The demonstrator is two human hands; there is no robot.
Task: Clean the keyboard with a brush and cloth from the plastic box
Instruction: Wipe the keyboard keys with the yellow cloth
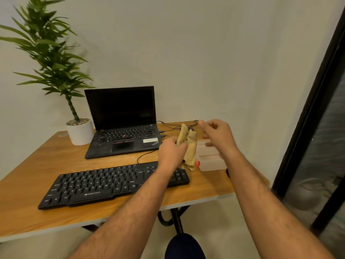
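Left hand (172,152) grips a crumpled tan cloth (188,146) above the black keyboard (104,184); right hand (217,134) hovers alongside, fingers loosely curled, empty.

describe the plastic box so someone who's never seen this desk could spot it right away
Start at the wooden table and go to its right edge, past the right end of the black keyboard. The box sits there, just behind the tan cloth gripped in the left hand. It is the only clear, see-through thing on the table, with a small red clip on its left side.
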